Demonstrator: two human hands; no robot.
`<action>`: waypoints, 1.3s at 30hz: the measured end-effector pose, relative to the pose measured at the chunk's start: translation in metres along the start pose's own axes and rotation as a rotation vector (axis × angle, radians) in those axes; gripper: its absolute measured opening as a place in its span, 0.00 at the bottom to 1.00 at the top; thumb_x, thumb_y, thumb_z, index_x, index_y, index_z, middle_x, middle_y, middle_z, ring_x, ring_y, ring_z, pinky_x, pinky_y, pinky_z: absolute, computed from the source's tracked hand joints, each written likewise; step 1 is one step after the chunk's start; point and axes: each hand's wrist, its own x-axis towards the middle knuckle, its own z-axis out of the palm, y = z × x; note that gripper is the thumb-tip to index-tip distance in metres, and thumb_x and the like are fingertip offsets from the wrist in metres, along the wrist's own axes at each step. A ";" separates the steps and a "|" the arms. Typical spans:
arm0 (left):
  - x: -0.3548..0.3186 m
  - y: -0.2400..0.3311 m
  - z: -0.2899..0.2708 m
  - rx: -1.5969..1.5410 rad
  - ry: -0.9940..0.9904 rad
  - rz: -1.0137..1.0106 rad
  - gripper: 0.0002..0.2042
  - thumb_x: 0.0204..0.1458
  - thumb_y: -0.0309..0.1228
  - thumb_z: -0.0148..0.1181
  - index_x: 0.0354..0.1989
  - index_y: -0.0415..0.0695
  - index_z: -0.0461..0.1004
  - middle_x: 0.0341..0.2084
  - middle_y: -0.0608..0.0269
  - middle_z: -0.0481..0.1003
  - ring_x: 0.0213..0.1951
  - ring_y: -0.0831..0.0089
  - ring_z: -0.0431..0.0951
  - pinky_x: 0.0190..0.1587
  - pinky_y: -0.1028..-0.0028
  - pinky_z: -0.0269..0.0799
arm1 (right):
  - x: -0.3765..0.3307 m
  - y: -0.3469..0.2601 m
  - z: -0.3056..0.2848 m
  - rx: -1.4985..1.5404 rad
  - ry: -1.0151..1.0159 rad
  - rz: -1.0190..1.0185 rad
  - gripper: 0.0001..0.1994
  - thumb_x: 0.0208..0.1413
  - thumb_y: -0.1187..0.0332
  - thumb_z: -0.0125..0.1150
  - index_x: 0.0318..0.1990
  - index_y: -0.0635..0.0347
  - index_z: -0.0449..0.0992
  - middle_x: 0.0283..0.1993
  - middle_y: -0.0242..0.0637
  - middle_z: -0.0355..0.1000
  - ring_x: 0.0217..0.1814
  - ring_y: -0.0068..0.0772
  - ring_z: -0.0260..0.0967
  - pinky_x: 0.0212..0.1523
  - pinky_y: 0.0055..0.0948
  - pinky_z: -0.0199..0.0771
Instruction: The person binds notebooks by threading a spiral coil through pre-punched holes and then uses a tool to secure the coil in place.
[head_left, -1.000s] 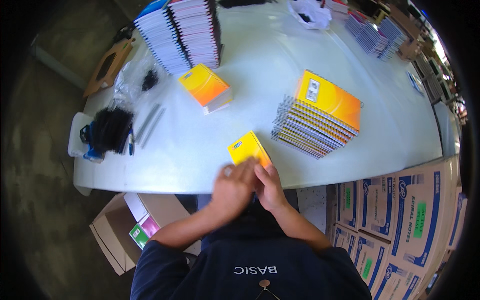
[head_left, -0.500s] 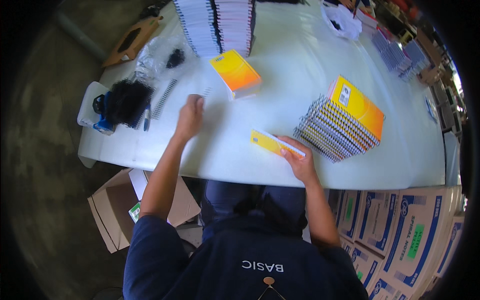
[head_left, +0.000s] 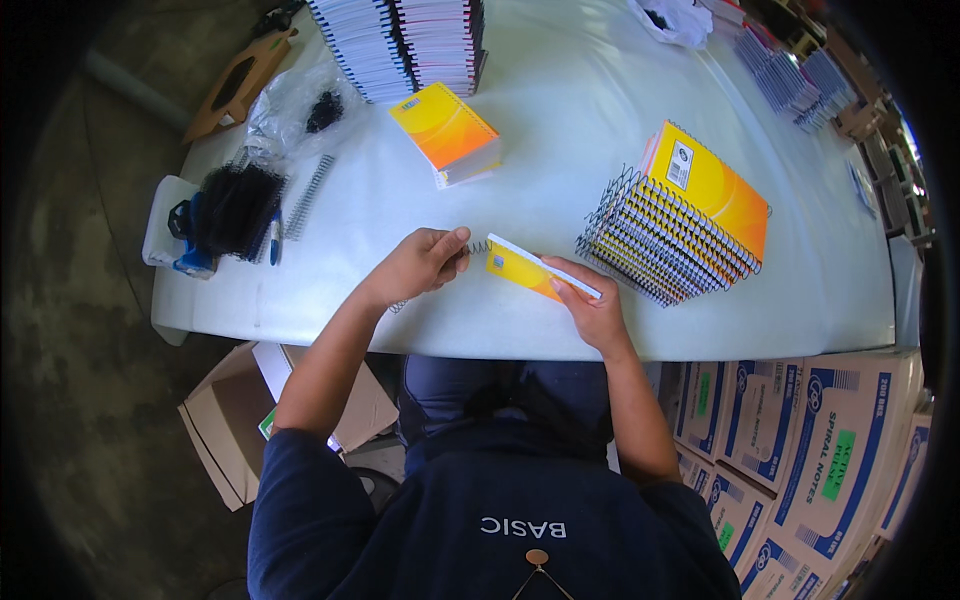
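My left hand (head_left: 425, 265) is closed around a dark wire spiral coil (head_left: 478, 247). One end of the coil sticks out to the right, at the corner of a small yellow-and-orange notebook (head_left: 525, 277); whether it has entered the holes I cannot tell. The other end shows below the wrist. My right hand (head_left: 597, 312) grips that notebook by its right part, thumb on the cover, with its white page edge turned up. To the right rises a pile of spiral-bound yellow notebooks (head_left: 715, 205). Farther off lies a smaller pile of yellow-orange notebooks (head_left: 447, 125).
At the table's left lie a heap of black coils (head_left: 238, 208), loose coils (head_left: 309, 195), a marker (head_left: 275, 240) and a plastic bag (head_left: 283, 105). Tall notebook stacks (head_left: 362, 45) stand at the back. An open carton (head_left: 215, 425) is below left, printed cartons (head_left: 838, 455) below right.
My left hand has come down and right with the coil, bringing its end to the notebook's corner. My right hand still grips the notebook. The view has shifted slightly.
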 end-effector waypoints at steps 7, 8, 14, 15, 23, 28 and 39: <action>0.007 0.026 -0.013 -0.275 -0.119 -0.237 0.18 0.59 0.43 0.49 0.25 0.41 0.67 0.13 0.70 0.60 0.16 0.80 0.60 0.22 0.82 0.59 | 0.001 0.000 -0.002 0.007 -0.046 -0.033 0.14 0.54 0.80 0.53 0.49 0.67 0.74 0.47 0.39 0.74 0.48 0.23 0.69 0.52 0.22 0.66; 0.011 0.020 -0.016 -0.126 -0.102 -0.023 0.14 0.57 0.40 0.52 0.27 0.41 0.68 0.16 0.69 0.63 0.20 0.79 0.63 0.26 0.81 0.62 | 0.001 0.000 -0.003 0.009 -0.051 -0.032 0.14 0.54 0.79 0.53 0.48 0.67 0.74 0.47 0.39 0.74 0.48 0.23 0.69 0.52 0.22 0.66; 0.007 0.027 -0.009 0.687 0.145 0.678 0.13 0.46 0.30 0.64 0.42 0.45 0.73 0.38 0.62 0.73 0.35 0.67 0.72 0.44 0.67 0.66 | -0.002 0.004 -0.002 0.006 0.019 0.035 0.14 0.54 0.78 0.54 0.49 0.67 0.73 0.45 0.40 0.75 0.45 0.23 0.70 0.50 0.22 0.67; 0.005 0.028 -0.007 0.828 0.109 0.662 0.14 0.46 0.31 0.64 0.42 0.45 0.72 0.38 0.61 0.73 0.36 0.66 0.72 0.45 0.67 0.66 | -0.002 0.005 -0.002 -0.013 0.018 0.047 0.14 0.54 0.78 0.54 0.49 0.67 0.73 0.45 0.40 0.75 0.44 0.23 0.70 0.49 0.22 0.68; -0.015 0.001 0.030 1.273 0.577 0.873 0.37 0.42 0.57 0.58 0.55 0.40 0.64 0.59 0.43 0.58 0.62 0.45 0.53 0.61 0.48 0.44 | -0.017 -0.006 0.026 -0.269 0.037 -0.149 0.15 0.52 0.80 0.54 0.48 0.63 0.74 0.42 0.47 0.75 0.42 0.37 0.75 0.43 0.27 0.72; -0.051 -0.084 0.055 1.414 0.552 1.005 0.52 0.44 0.70 0.38 0.62 0.29 0.50 0.62 0.34 0.50 0.66 0.40 0.40 0.62 0.42 0.26 | -0.027 -0.012 0.047 -0.271 0.071 -0.272 0.15 0.51 0.81 0.56 0.48 0.63 0.74 0.43 0.46 0.75 0.42 0.40 0.75 0.43 0.30 0.74; -0.047 -0.098 0.025 1.239 0.979 1.031 0.56 0.39 0.75 0.35 0.63 0.32 0.47 0.62 0.29 0.43 0.64 0.31 0.35 0.58 0.35 0.19 | -0.044 -0.002 0.069 -0.357 -0.042 -0.352 0.24 0.41 0.88 0.50 0.49 0.63 0.74 0.46 0.47 0.74 0.47 0.45 0.73 0.49 0.36 0.73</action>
